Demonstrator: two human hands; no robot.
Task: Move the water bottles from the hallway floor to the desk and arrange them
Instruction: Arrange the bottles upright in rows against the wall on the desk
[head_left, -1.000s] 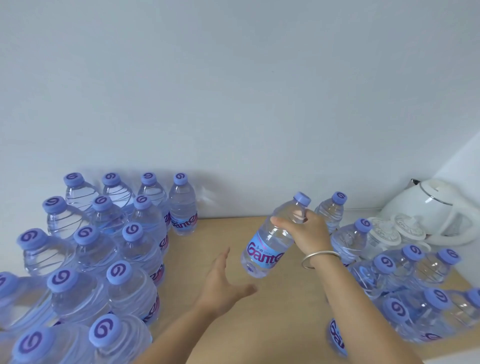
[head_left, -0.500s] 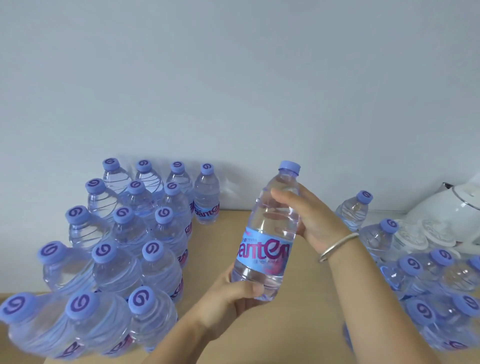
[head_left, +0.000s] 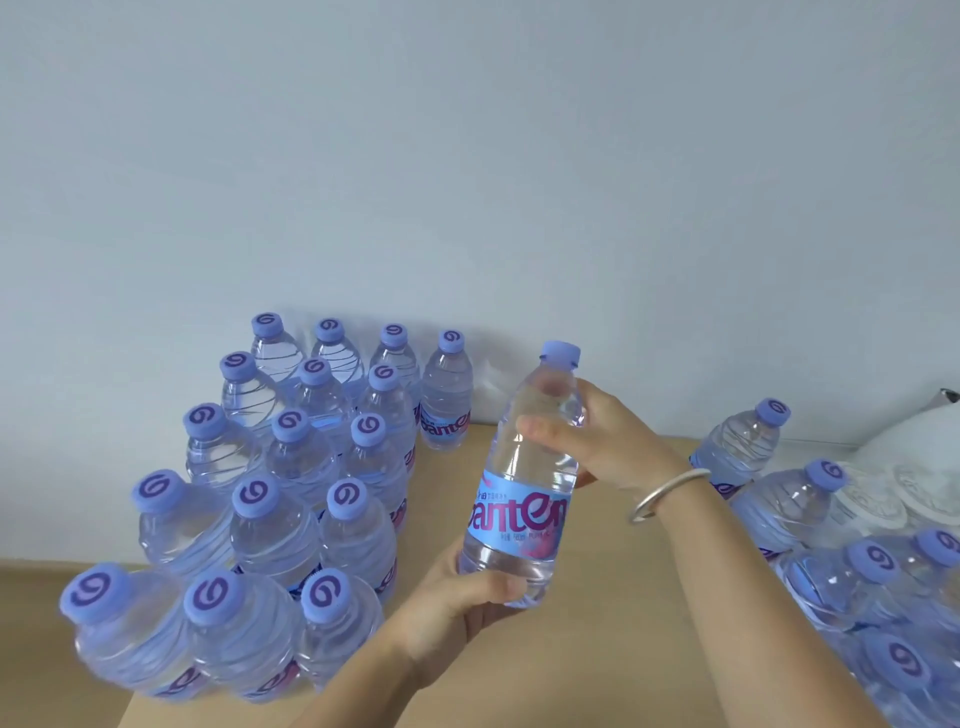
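- Pale wall (head_left: 467, 156) backs the wooden surface (head_left: 623, 649).
- Both hands hold one bottle (head_left: 524, 483) upright above it: left hand (head_left: 457, 613) grasps the base, right hand (head_left: 608, 441) the shoulder.
- Left of it stand arranged bottles (head_left: 291, 467); right, another cluster (head_left: 831, 545), blurred.

the held bottle (head_left: 524, 483) is clear, glossy plastic with a smooth, shiny blue label (head_left: 519, 517) and a matt lilac plastic cap (head_left: 560, 353). the bottles on the left (head_left: 291, 467) and those on the right (head_left: 810, 519) look the same, their thin walls ribbed and catching light. the desk (head_left: 597, 665) is pale wood-look board, smooth and matt. the wall (head_left: 467, 156) is flat, matt paint. the bangle (head_left: 667, 491) on the right wrist is polished silvery metal. the white kettle (head_left: 924, 441) looks like glossy plastic, blurred.
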